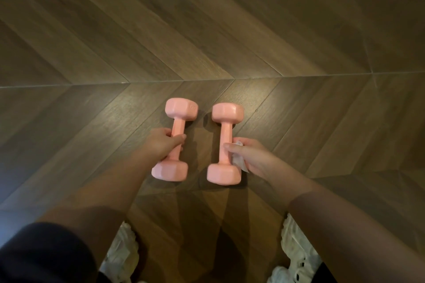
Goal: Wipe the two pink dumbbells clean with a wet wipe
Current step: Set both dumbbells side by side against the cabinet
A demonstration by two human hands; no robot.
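Two pink dumbbells lie side by side on the wooden floor, handles pointing away from me. My left hand (162, 143) grips the handle of the left dumbbell (176, 139). The right dumbbell (226, 142) lies a little to its right. My right hand (249, 156) holds a crumpled white wet wipe (239, 161) against the right side of that dumbbell's handle, with the thumb lying across the handle. Much of the wipe is hidden under my fingers.
The dark herringbone wood floor (207, 41) stretches out on all sides. Two white shoes (122, 253) (296, 257) show at the bottom edge, just below the dumbbells.
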